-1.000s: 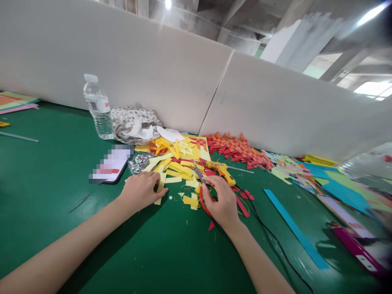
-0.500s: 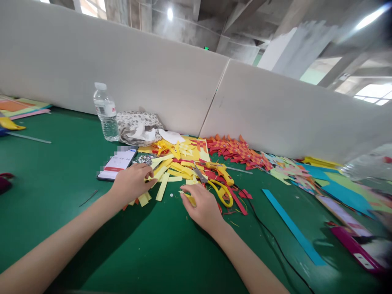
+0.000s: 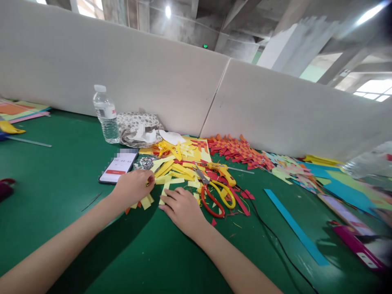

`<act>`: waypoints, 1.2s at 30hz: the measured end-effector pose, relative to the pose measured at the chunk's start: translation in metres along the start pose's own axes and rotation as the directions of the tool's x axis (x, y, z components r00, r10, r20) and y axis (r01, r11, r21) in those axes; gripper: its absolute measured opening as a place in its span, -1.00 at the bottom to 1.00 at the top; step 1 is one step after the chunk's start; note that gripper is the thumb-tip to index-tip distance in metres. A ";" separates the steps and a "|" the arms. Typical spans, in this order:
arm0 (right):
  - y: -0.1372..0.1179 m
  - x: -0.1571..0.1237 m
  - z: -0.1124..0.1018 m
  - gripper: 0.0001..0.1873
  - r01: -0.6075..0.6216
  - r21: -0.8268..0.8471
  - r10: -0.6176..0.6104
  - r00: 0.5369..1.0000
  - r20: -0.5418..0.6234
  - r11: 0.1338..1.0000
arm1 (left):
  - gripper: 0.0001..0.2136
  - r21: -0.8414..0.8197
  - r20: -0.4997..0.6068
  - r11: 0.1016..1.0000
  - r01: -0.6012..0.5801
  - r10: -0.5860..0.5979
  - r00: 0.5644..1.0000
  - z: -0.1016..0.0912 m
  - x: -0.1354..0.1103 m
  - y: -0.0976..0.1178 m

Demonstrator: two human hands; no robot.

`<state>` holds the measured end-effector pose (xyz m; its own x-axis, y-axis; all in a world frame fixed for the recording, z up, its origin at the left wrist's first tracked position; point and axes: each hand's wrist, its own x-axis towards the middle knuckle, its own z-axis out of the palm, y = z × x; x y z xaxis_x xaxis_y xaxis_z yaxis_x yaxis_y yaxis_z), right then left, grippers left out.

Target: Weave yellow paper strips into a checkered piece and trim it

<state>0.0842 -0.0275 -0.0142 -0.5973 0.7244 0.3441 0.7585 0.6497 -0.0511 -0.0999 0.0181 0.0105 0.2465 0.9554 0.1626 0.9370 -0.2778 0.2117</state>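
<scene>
My left hand (image 3: 133,188) is curled, its fingertips pinching a yellow paper strip (image 3: 159,179) at the near edge of a heap of yellow paper strips (image 3: 176,167). My right hand (image 3: 183,208) lies flat with fingers stretched out on another yellow strip (image 3: 164,192) on the green table (image 3: 61,171). Scissors with one red and one yellow handle (image 3: 216,195) lie just right of my right hand, not held. A yellow glue gun (image 3: 222,170) rests behind them.
A phone (image 3: 118,170) lies left of the heap, with a water bottle (image 3: 105,115) and patterned cloth (image 3: 137,127) behind it. Red-orange woven paper fish (image 3: 239,152) line the white divider wall (image 3: 153,77). A blue strip (image 3: 294,226), a black cord (image 3: 275,239) and coloured sheets (image 3: 343,188) lie right.
My right hand left the scissors and moved left onto the yellow strips, now lying flat. My left hand stayed at the heap's edge, pinching a strip. The view shifted slightly left.
</scene>
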 end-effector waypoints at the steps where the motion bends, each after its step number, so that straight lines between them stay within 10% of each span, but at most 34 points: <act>1: 0.002 -0.001 0.001 -0.76 0.011 -0.009 -0.011 1.000 0.000 1.000 | -0.81 -0.003 0.006 1.000 -0.004 0.004 1.000 -0.003 0.001 0.000; 8: 0.005 -0.005 -0.006 -0.78 -0.091 0.221 0.143 0.963 -0.230 0.971 | -0.87 -0.386 -0.062 0.921 -0.059 0.038 0.997 -0.013 0.008 0.010; 11: 0.014 -0.006 -0.018 -0.77 -0.211 0.537 0.436 0.835 -0.335 0.817 | -0.87 -0.681 -0.065 0.730 -0.062 0.024 0.998 -0.011 0.013 0.023; 16: 0.046 -0.012 -0.036 -0.65 -0.285 0.849 0.834 0.476 -0.278 0.446 | -0.80 -0.894 -0.041 0.448 -0.012 -0.055 0.998 -0.008 0.023 0.048; 22: 0.072 -0.016 -0.035 -0.62 -0.055 0.952 0.915 0.297 -0.274 0.302 | -0.70 -0.991 0.003 0.130 0.018 -0.112 0.994 0.010 0.026 0.064; 36: 0.061 -0.011 -0.022 -0.65 -0.100 0.983 0.905 0.412 -0.101 0.155 | -0.63 -0.997 0.079 0.014 0.081 -0.092 0.993 0.044 0.024 0.058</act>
<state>0.1429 -0.0006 -0.0003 0.4666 0.8638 0.1900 -0.0788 0.2546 -0.9638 -0.0287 0.0292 -0.0160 0.1776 0.9819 0.0654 -0.2132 -0.0265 0.9767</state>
